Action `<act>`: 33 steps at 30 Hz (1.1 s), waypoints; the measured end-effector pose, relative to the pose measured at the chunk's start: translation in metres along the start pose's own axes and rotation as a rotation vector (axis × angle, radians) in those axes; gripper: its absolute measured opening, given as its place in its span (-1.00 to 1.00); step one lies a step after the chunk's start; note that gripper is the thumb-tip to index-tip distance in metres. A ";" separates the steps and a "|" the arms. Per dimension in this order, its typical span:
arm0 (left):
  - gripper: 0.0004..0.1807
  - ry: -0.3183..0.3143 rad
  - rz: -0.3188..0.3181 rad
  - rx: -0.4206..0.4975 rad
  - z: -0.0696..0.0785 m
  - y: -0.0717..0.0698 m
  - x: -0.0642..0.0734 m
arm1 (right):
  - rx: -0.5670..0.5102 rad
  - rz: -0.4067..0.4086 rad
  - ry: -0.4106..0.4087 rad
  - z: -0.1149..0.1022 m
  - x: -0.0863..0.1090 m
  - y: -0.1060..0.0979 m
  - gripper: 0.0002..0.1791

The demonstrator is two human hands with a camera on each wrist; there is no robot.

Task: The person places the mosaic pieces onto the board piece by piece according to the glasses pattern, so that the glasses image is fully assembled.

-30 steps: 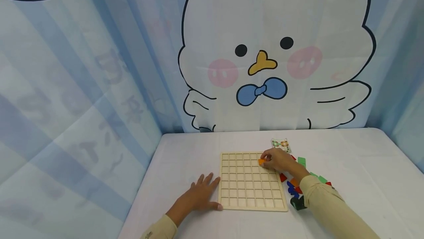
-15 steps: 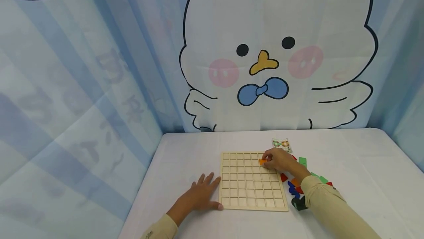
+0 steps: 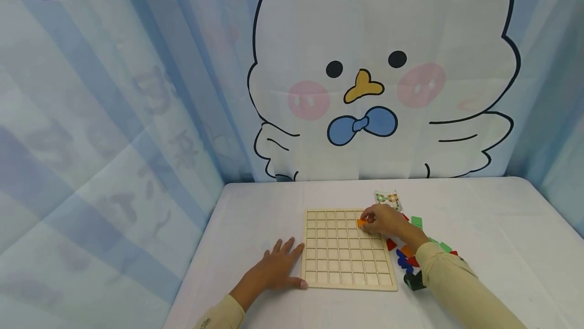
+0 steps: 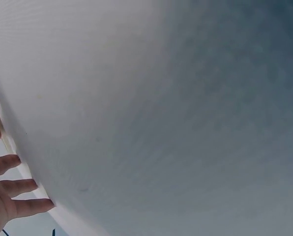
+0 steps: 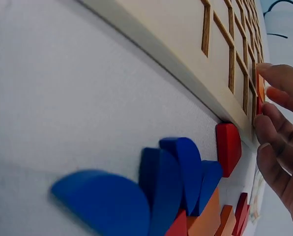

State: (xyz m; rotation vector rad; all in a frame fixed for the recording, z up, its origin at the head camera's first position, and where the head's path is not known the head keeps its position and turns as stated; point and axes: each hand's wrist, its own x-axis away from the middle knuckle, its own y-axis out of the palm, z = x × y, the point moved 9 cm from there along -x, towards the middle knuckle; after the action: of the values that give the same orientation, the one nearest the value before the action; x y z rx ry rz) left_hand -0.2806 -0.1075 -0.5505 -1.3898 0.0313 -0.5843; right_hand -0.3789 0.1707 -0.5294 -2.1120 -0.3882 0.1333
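A pale wooden grid board (image 3: 347,250) lies flat on the table. Over its far right part, my right hand (image 3: 385,219) pinches an orange tile (image 3: 361,223) between thumb and fingers, at the board's cells. The right wrist view shows the same orange tile (image 5: 261,84) by the fingertips, with a bit of red beside it partly hidden by the hand. With fingers spread, my left hand (image 3: 277,267) rests at the board's left edge; its fingers (image 4: 19,187) appear at the lower left of the left wrist view.
Right of the board lie loose blue pieces (image 5: 102,201), a red piece (image 5: 228,150), green pieces (image 3: 416,222) and orange ones, partly behind the right arm. A small patterned card (image 3: 388,198) lies beyond the hand. A dark object (image 3: 414,281) sits near the right sleeve.
Both hands stay almost in place, the right still pinching the orange tile. The dark object by the right sleeve appears slightly further right; the whole view has shifted a little.
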 end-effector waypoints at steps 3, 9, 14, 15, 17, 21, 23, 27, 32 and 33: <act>0.13 -0.005 -0.003 0.007 -0.002 0.001 -0.001 | -0.027 -0.002 -0.043 -0.001 0.003 -0.002 -0.65; 0.12 -0.009 -0.018 0.022 -0.001 0.003 -0.001 | -0.203 -0.015 -0.055 0.009 0.018 -0.011 -0.60; 0.12 -0.007 -0.009 0.011 -0.001 0.003 0.000 | -0.258 0.021 -0.024 0.026 0.028 -0.026 -0.64; 0.12 -0.006 -0.007 0.005 -0.001 0.002 0.000 | -0.256 0.029 -0.012 0.031 0.029 -0.028 -0.65; 0.12 -0.002 -0.001 0.002 0.000 0.002 0.001 | -0.239 0.046 0.025 0.042 0.033 -0.032 -0.65; 0.12 -0.006 -0.001 0.000 0.000 0.000 0.001 | -0.183 0.083 0.072 0.060 0.042 -0.040 -0.67; 0.12 -0.012 -0.004 0.007 -0.001 0.001 0.000 | -0.157 0.095 0.088 0.067 0.047 -0.042 -0.70; 0.12 -0.014 -0.008 0.014 0.000 0.002 0.001 | -0.127 0.100 0.113 0.077 0.055 -0.042 -0.72; 0.12 -0.007 -0.007 0.012 0.000 0.001 0.001 | -0.069 0.108 0.131 0.083 0.058 -0.042 -0.73; 0.12 -0.007 -0.006 0.012 0.000 0.000 0.001 | -0.059 0.111 0.133 0.084 0.058 -0.042 -0.74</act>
State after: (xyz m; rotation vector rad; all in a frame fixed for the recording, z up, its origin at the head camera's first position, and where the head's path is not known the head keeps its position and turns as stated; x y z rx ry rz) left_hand -0.2796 -0.1076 -0.5504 -1.3811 0.0181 -0.5838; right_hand -0.3541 0.2777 -0.5362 -2.1874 -0.1981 0.0457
